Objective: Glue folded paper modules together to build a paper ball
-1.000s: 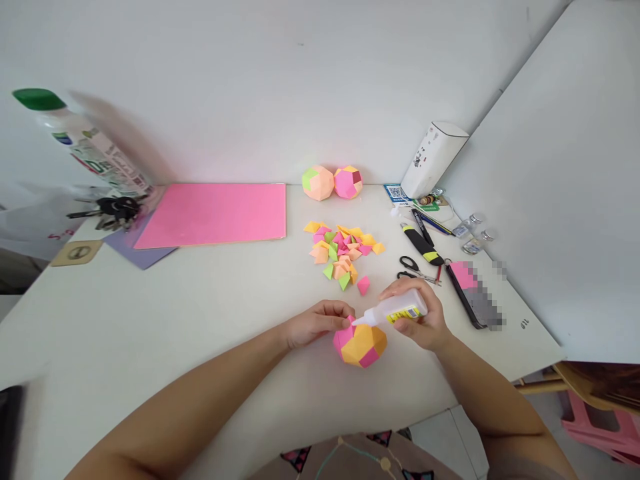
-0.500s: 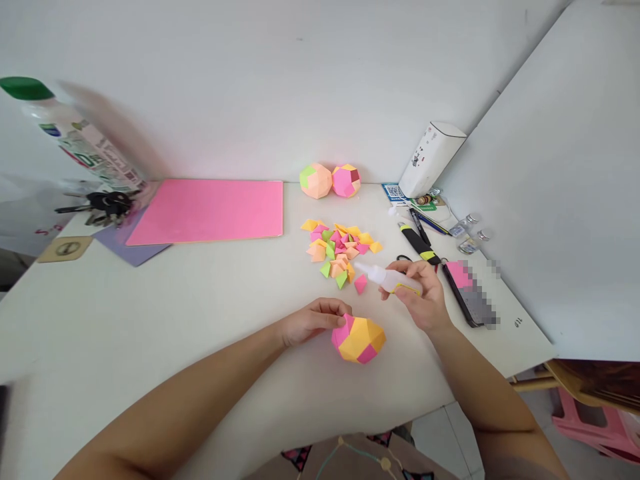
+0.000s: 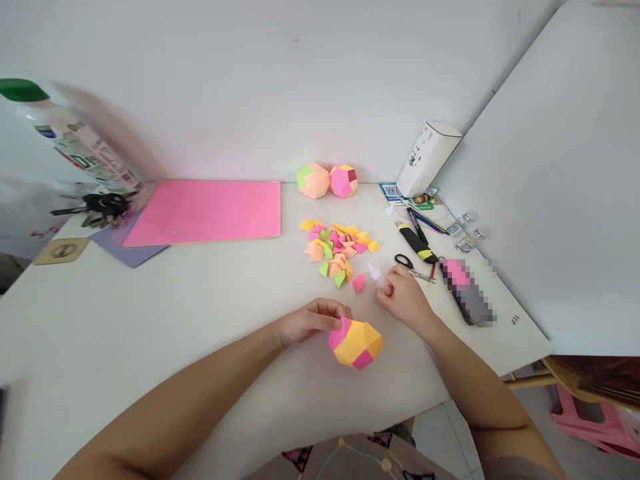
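Both hands closed: left hand point(image 3: 305, 323) pinching paper ball point(image 3: 356, 343), right hand point(image 3: 403, 297) on glue bottle point(image 3: 375, 272).

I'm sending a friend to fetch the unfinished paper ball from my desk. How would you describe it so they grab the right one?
On the white desk, look at the near edge, in front of the pile of folded paper pieces. The paper ball sits there against the left hand. Unlike the two balls by the wall, it is bright orange and pink.
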The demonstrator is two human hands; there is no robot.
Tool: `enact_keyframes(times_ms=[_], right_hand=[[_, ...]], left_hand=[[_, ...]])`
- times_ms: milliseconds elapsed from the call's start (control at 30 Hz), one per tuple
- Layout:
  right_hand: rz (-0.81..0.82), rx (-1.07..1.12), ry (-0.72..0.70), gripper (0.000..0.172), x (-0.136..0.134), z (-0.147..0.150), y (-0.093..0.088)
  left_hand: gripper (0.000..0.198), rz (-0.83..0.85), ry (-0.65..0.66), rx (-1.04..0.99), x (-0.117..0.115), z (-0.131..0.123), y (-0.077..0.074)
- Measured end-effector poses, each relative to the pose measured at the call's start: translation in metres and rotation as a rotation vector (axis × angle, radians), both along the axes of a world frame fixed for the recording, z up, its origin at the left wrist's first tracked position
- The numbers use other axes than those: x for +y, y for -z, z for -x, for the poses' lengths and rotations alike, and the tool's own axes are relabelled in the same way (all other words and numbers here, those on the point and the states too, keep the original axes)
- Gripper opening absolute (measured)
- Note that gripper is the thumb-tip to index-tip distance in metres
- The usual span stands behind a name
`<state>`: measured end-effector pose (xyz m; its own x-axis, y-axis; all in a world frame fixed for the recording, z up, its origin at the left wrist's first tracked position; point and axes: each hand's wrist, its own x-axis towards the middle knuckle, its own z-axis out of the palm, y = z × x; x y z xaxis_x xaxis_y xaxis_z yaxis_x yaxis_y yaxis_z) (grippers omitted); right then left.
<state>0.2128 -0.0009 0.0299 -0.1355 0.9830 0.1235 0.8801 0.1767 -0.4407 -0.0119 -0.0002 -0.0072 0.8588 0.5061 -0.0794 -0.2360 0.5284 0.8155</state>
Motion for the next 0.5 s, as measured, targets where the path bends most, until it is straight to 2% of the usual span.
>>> enact_keyframes(times_ms=[100, 200, 300, 367, 400, 500], right_hand=[[0.076, -0.165, 0.022, 0.018, -0.001, -0.002, -0.001], [0.008, -0.191, 0.003, 0.014, -0.001, -0.003, -0.002], [-0.229, -0.022, -0.051, 0.017, -0.004, 0.0, -0.005], [-0.223, 0.196, -0.1, 0.016, -0.008, 0.004, -0.009], [-0.095, 0.328, -0.133, 0.015, -0.011, 0.006, -0.012], [0.545, 0.681, -0.227, 0.022, -0.018, 0.013, -0.015]], left_hand=[[0.013, -0.001, -0.004, 0.02, 0.0, 0.0, 0.0], [0.014, 0.0, -0.004, 0.037, 0.0, 0.0, -0.001], [0.015, -0.004, 0.01, 0.044, 0.0, 0.001, -0.002], [0.015, -0.01, 0.02, 0.047, 0.0, 0.001, -0.003], [0.015, -0.011, 0.024, 0.049, 0.0, 0.001, -0.003], [0.016, -0.007, 0.028, 0.062, 0.0, 0.001, -0.005]])
